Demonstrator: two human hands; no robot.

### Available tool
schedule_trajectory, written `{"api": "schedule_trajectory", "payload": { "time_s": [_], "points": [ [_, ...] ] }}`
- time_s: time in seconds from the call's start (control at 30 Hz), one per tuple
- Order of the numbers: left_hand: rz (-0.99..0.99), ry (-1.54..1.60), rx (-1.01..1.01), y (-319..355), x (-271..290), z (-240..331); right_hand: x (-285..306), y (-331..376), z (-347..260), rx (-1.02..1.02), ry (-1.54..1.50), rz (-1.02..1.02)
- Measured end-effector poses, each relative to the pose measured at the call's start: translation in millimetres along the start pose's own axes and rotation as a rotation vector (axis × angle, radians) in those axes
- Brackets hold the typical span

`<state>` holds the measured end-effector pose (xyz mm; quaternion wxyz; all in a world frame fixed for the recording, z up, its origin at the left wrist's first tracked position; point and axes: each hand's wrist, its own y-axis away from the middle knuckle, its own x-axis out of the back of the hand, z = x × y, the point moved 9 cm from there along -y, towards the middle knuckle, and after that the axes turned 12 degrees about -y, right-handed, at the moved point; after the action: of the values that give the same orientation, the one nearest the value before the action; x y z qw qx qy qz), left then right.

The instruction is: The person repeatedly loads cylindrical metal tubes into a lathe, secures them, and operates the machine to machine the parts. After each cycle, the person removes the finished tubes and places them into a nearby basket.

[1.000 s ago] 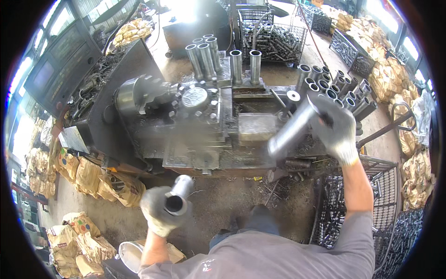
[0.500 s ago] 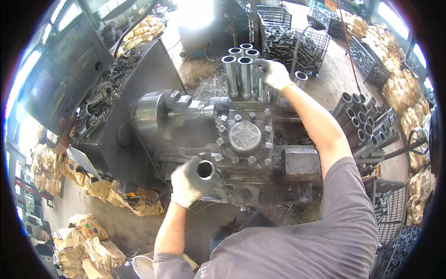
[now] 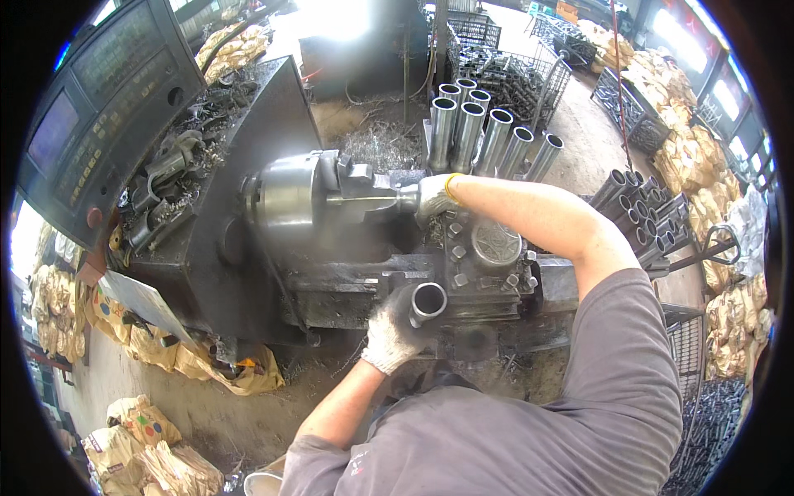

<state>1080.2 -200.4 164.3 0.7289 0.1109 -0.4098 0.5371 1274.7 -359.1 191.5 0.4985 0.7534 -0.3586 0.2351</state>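
Note:
A grey lathe stands in front of me, its round chuck (image 3: 291, 198) at centre left. My right hand (image 3: 430, 198), in a white glove, grips a steel tube (image 3: 405, 197) that sticks out of the chuck jaws. My left hand (image 3: 387, 329), also gloved, holds a second short steel tube (image 3: 426, 302) with its open end up, low in front of the tool post (image 3: 494, 248).
Several finished tubes (image 3: 480, 136) stand upright behind the tool post, and more tubes (image 3: 641, 207) lie stacked at the right. A control panel (image 3: 83, 124) rises at the left. Wire baskets (image 3: 517, 78) stand behind, and sacks (image 3: 132, 339) lie on the floor.
My right hand left the upright tubes at the back and came down to the chuck, closing on the tube there. My left hand kept its tube and rose toward the tool post.

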Motion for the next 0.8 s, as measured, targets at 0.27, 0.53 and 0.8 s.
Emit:
{"api": "schedule_trajectory", "payload": {
  "time_s": [0.27,0.53,0.8],
  "points": [
    [-0.133,0.055,0.011,2.8,8.5,-5.6,12.7,26.5,24.3,0.544,-0.084,0.295],
    [0.212,0.245,-0.176,-23.3,104.8,-40.0,21.2,31.3,56.8,0.244,-0.714,0.25],
    [0.131,-0.099,-0.01,-54.3,94.0,-51.5,-37.7,104.7,-111.7,0.799,-0.179,-0.034]
  ]
}}
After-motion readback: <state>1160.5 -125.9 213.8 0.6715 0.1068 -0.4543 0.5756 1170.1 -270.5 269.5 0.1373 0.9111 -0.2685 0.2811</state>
